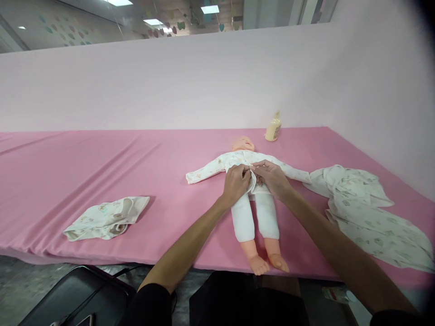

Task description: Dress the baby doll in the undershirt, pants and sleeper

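On the left, a folded garment [105, 219] is lying near the front edge of the pink cover [170, 181], which is spreading broadly toward the doll [243, 217]. The left hand [236, 183] is pinching the front of the doll's patterned top [210, 168]; the right hand [270, 176] is gripping it just alongside. The doll is lying face up, feet reaching the front edge. A pump bottle [273, 128] is standing near the back edge. Rightward, a crumpled cloth [367, 213] is filling the side. The cover is creasing leftward; a white wall [170, 86] is rising behind.
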